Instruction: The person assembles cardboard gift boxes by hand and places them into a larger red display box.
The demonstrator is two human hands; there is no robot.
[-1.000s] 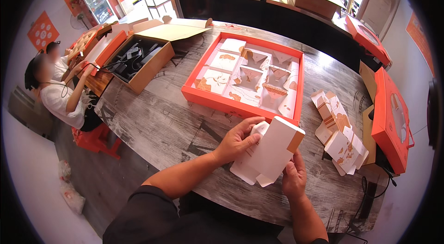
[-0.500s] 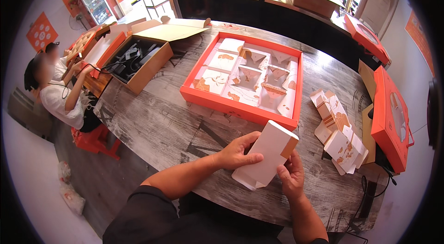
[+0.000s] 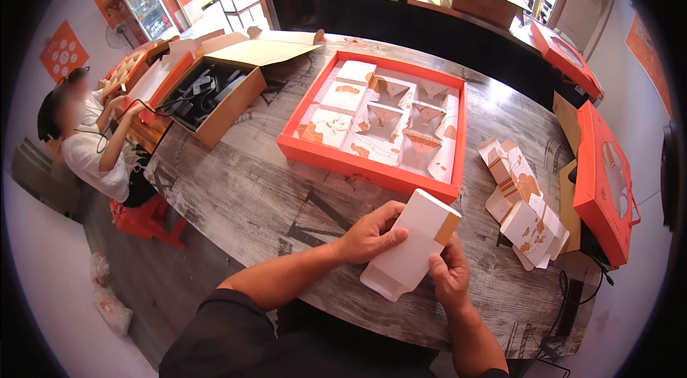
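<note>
Between my two hands is a small white carton (image 3: 408, 245), tilted, with a gold-brown band along its right side and a flap standing out at its lower end. My left hand (image 3: 373, 233) grips its left edge, thumb on the white face. On the right edge my right hand (image 3: 451, 270) holds it with the thumb in front and the fingers behind, partly hidden. Just beyond the carton lies a red-rimmed gift box (image 3: 368, 172). White boxes with brown floral print and open-topped compartments fill its inside.
Folded printed cartons (image 3: 526, 210) are piled on the table (image 3: 300, 199) to the right, beside a red lid with a window (image 3: 605, 185). At left stands a cardboard box (image 3: 222, 109) of black cables. A person (image 3: 100, 142) sits beyond it, handling a cable.
The flap at the carton's lower end has shifted slightly outward. Both hands keep their grip on the carton and have barely moved.
</note>
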